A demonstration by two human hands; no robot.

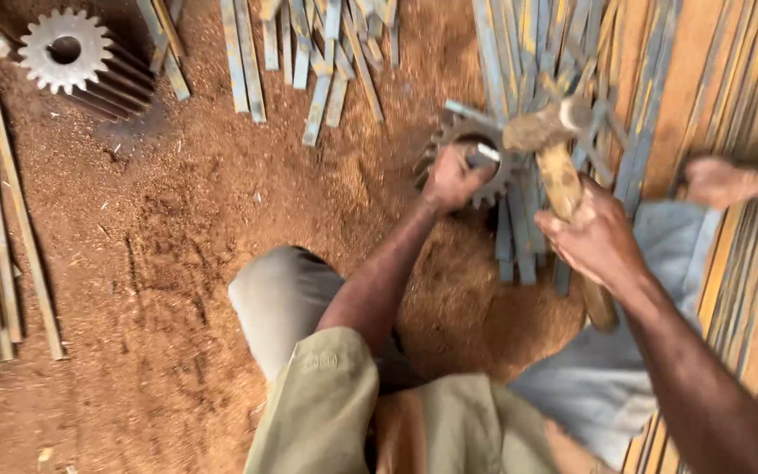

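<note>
A grey strip (488, 152) is held in the bore of the toothed gear (465, 160) by the closed left hand (451, 182). The right hand (596, 239) is clamped on the mallet (563, 175) — its head just right of the strip, handle running back toward the body, on the sawdust floor (177, 263).

Person's arms bare to above elbow; left hand (451, 180) and right hand (597, 239) ungloved. Khaki-olive short sleeves, same fabric over torso; pale grey-blue cloth on right leg
</note>
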